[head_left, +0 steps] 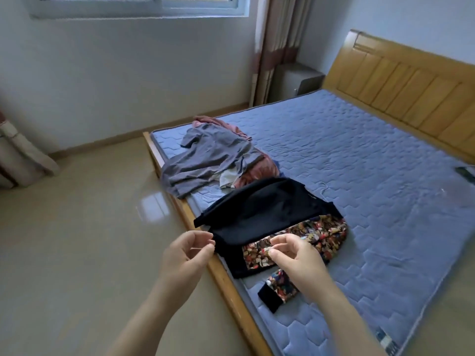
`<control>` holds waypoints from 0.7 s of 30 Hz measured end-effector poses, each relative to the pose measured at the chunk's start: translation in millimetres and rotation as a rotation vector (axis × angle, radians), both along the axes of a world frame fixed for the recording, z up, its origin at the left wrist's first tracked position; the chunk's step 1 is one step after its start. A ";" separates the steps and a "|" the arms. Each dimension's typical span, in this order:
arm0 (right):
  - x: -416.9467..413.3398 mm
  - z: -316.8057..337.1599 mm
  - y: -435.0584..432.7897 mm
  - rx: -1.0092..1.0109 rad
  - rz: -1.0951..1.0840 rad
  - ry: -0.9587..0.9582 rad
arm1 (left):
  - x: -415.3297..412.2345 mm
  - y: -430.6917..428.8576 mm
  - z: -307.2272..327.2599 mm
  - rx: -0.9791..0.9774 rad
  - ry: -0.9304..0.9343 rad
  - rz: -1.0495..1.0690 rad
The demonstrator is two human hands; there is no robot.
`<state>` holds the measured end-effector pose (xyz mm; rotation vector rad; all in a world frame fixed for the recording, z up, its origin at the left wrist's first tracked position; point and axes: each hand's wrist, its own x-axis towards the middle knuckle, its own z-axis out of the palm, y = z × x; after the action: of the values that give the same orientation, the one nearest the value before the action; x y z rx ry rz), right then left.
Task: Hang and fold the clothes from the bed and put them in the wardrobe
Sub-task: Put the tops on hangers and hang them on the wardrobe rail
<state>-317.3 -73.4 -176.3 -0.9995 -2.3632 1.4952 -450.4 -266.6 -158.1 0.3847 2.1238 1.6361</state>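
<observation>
Blue mattress [359,163], black garment [270,209], clothes pile [210,155]

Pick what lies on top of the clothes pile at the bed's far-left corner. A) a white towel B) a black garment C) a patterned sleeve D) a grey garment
D: the grey garment is spread across the top, with the pink fabric showing from beneath it.

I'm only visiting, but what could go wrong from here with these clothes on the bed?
The black and floral garment lies at the mattress edge by the left hand; a tug might drag it to the floor. The grey garment overhangs that edge and could slip off. The loose floral sleeve by the right hand may fold unevenly.
</observation>
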 end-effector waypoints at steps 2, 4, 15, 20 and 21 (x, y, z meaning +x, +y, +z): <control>-4.6 -6.6 19.0 0.011 -0.087 -0.005 | -16.8 25.1 -4.0 0.009 -0.007 -0.071; -11.3 -13.9 40.7 0.001 -0.156 0.006 | -35.1 50.5 -8.0 -0.001 0.010 -0.117; -60.9 -17.8 157.9 -0.016 -0.353 0.028 | -115.3 193.2 -6.7 -0.081 0.075 -0.357; -74.8 -23.7 183.9 -0.025 -0.436 -0.008 | -146.9 247.1 -19.6 -0.112 0.082 -0.452; -77.9 -25.5 188.3 -0.032 -0.459 -0.022 | -155.6 258.2 -22.9 -0.123 0.087 -0.478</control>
<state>-395.3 114.9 -201.9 -1.4488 -1.9415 1.3469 -606.0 -8.4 -181.0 0.8598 1.9799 1.2282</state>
